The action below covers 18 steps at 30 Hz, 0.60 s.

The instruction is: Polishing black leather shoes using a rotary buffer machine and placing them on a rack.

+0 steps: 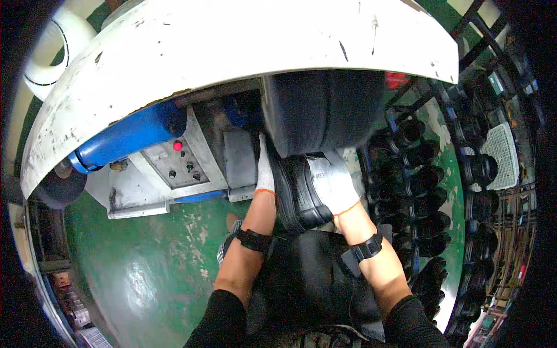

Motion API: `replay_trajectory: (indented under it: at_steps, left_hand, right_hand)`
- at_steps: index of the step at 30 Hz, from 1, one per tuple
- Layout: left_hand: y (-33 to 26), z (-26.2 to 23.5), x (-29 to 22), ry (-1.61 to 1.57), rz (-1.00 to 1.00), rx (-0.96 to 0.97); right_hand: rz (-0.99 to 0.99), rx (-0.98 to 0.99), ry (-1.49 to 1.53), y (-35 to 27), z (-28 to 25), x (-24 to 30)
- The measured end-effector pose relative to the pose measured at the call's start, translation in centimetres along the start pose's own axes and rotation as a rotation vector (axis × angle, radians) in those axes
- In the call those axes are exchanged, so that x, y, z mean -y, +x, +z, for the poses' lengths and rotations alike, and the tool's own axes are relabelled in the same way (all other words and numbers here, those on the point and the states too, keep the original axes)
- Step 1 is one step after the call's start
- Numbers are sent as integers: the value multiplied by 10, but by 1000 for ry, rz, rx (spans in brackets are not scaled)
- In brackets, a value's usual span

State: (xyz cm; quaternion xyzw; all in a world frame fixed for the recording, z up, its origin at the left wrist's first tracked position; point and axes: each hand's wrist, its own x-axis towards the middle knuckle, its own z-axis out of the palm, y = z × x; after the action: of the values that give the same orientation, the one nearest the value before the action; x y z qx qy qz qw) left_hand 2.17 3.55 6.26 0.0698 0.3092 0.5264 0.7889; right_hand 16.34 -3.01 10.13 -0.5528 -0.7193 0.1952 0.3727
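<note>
A black leather shoe (pixel 290 194) with small perforations is held between my two hands, just below a dark, wide roller (pixel 325 110). My left hand (pixel 265 168), in a white glove, lies along the shoe's left side with its fingers pointing away from me. On the other side, my right hand (pixel 333 182), also white-gloved, grips the upper part of the shoe. Its fingertips are partly hidden. The shoe's far end meets the roller's lower edge; whether they touch, I cannot tell.
A white, scuffed hood (pixel 255 43) overhangs the roller. To the left are a blue cylinder (pixel 130 136) and a control panel (pixel 183 159) with a red button. Racks of black shoes (pixel 426 200) stand at the right, with a white basket (pixel 502 156) beyond. Green floor (pixel 139 261) spreads left.
</note>
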Motion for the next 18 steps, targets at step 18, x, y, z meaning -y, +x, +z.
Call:
replay_trajectory:
  at_steps: [18]
  left_hand:
    - [46, -49, -30, 19, 212, 16]
  right_hand:
    - [-24, 30, -546, 24, -2, -15]
